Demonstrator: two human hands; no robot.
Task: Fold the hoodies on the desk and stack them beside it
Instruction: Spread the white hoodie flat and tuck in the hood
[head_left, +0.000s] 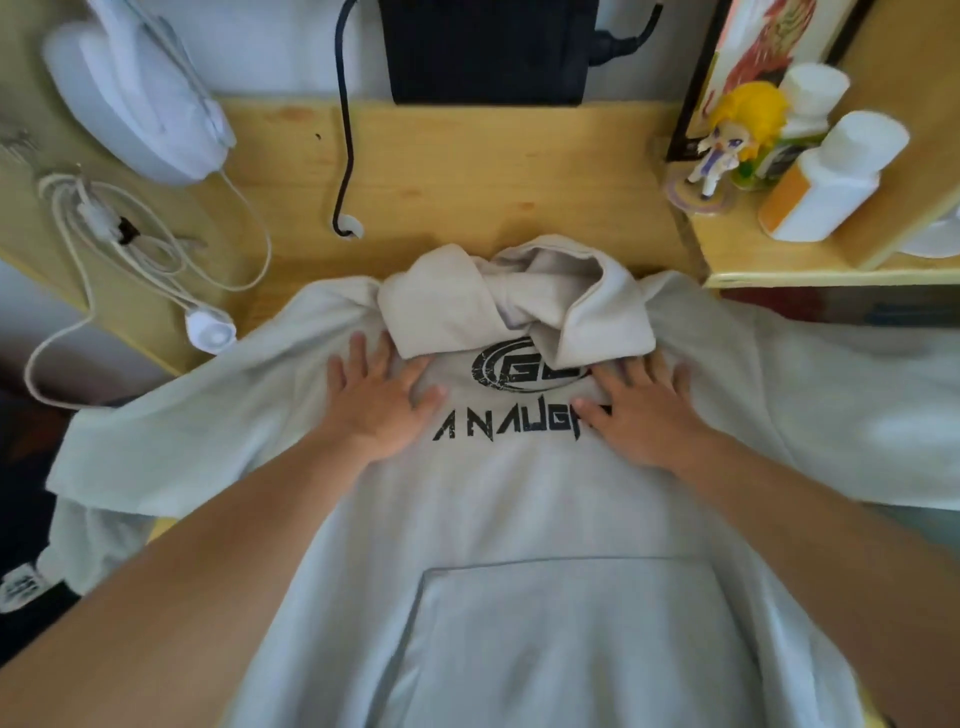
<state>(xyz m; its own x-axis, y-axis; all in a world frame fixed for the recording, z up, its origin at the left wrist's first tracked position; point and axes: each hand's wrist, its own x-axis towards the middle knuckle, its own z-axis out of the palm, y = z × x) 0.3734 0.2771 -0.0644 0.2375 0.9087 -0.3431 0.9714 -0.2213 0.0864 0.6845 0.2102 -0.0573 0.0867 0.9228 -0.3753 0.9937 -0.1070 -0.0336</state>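
The hoodie (519, 519) is lying front side up on the bench (441, 171), its pouch pocket (566, 639) nearest you and its body running away from you toward the wall. Both sleeves are spreading out sideways; the left one is hanging over the bench edge, and the right one is reaching out past the frame edge.

You are pressing your left hand (379, 400) flat on the chest, fingers straight and spread, just left of the black printed logo (524, 366). Your right hand (641, 408) is lying flat the same way just right of the logo, covering the end of the printed lettering (511, 428). Neither grip is closing on cloth; both palms are only resting on the fabric.

Just beyond your fingertips the hood (519, 301) is lying folded down over the collar, rumpled, its lower edge overlapping the top of the logo.

Farther out, a black cable (344, 119) is dropping into a hole in the bench. A coiled white cord (135, 234) is sitting at far left beside a white lamp (140, 98). On the shelf (779, 260) at right, a small figurine (732, 135) is standing next to two white bottles (831, 176). A black device (488, 47) is leaning at the back wall.
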